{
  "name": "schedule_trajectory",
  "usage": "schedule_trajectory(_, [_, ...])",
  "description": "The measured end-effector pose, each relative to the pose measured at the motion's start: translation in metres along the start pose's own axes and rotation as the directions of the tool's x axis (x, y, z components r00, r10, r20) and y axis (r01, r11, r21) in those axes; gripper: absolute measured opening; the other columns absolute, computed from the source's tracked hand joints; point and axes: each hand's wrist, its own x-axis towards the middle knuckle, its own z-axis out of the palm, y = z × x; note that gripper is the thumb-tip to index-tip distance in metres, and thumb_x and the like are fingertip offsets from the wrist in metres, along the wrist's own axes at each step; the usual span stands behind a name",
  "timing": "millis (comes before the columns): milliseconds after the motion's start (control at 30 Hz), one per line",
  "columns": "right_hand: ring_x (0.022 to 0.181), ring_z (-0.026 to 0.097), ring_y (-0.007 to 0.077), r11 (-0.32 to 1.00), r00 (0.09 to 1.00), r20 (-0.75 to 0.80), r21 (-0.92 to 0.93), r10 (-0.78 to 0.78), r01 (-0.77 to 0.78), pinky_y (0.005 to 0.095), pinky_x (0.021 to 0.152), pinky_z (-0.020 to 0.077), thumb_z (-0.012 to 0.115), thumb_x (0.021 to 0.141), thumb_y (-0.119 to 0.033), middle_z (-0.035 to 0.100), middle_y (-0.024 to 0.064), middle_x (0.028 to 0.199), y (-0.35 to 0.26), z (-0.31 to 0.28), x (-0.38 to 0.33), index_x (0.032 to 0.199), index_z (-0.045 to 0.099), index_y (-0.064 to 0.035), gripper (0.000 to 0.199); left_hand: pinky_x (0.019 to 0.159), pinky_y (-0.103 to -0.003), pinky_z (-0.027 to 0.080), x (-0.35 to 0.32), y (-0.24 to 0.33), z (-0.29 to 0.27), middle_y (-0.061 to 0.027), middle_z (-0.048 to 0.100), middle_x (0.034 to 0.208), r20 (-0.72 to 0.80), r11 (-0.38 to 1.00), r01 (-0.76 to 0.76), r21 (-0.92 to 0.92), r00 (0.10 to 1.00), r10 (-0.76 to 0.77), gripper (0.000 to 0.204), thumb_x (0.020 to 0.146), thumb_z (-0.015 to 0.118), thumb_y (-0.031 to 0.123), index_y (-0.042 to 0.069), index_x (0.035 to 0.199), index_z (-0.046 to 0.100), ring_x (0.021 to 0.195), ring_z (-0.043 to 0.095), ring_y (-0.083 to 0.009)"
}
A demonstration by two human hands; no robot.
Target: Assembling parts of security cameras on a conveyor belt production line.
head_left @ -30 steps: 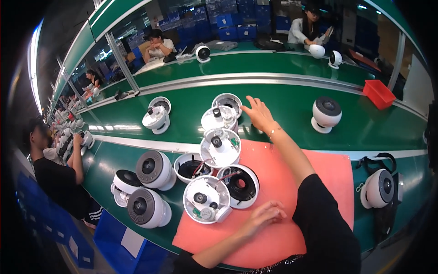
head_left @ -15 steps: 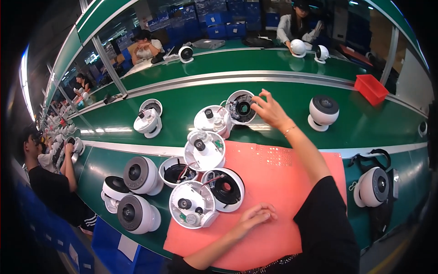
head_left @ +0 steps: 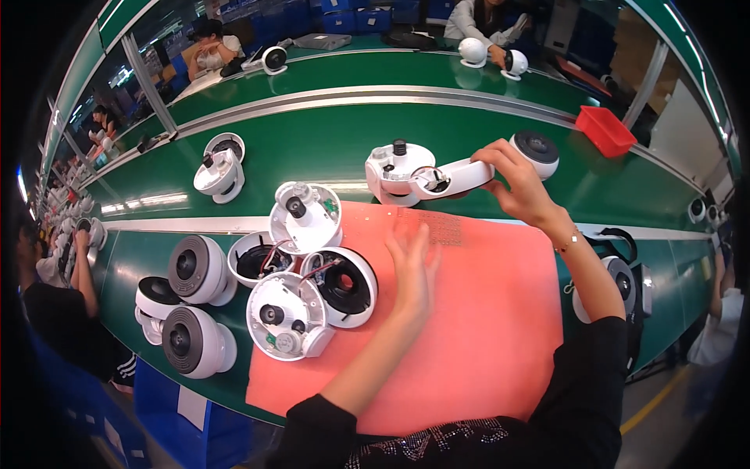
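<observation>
Head view: the right hand point(head_left: 522, 186) grips a white ring-shaped camera cover point(head_left: 457, 178) at the far edge of the pink mat point(head_left: 484, 328), beside a white camera base point(head_left: 394, 170). The left hand point(head_left: 412, 270) hovers open and empty over the mat. The cover looks light, rigid, smooth plastic; holding its rim seems safest.

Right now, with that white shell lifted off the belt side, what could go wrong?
1. The right hand holds the white ring shell by one end, tilted over the open white base; a slip could drop it onto the exposed parts.
2. The left hand hovers open over the pink mat, close to the open dome halves with loose red wires; a sweep might snag them.
</observation>
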Motion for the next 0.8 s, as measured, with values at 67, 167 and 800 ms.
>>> schedule_trajectory(67, [0.087,0.053,0.0299,1.000,1.000,0.012,-0.018,-0.024,0.024,0.0350,0.070,0.0455,0.059,0.059,0.014,0.050,0.0103,0.093,-0.017,-0.006,0.003,0.099,0.052,-0.0043,0.044,0.098,-0.044,0.028,0.022,-0.003,0.002,-0.0069,0.024,0.134,-0.047,0.983,-0.046,-0.177,0.998,0.038,0.063,0.084,0.054,0.032,0.016,0.132,0.016,0.123,0.031,-0.0248])
schedule_trajectory(167, [0.084,0.054,0.0283,0.979,0.993,0.028,-0.167,-0.113,0.116,0.0361,0.067,0.0456,0.058,0.060,0.011,0.051,0.0101,0.090,-0.036,-0.018,-0.007,0.097,0.055,-0.0070,0.041,0.096,-0.042,0.033,0.048,0.000,0.013,-0.0080,0.035,0.130,-0.019,0.973,0.142,-0.183,0.989,-0.148,0.055,0.087,0.040,0.049,0.017,0.131,0.029,0.119,0.037,-0.0255])
schedule_trajectory(800, [0.082,0.057,0.0197,0.761,0.908,0.268,0.497,0.323,-0.417,0.0296,0.072,0.0467,0.066,0.066,0.002,0.056,0.0142,0.100,-0.157,-0.084,-0.118,0.117,0.045,0.0045,0.056,0.082,-0.046,0.049,-0.049,0.029,-0.037,-0.0144,0.042,0.128,0.337,0.781,0.512,0.358,0.709,-0.620,0.066,0.082,0.040,0.045,0.010,0.135,0.022,0.110,0.051,-0.0270])
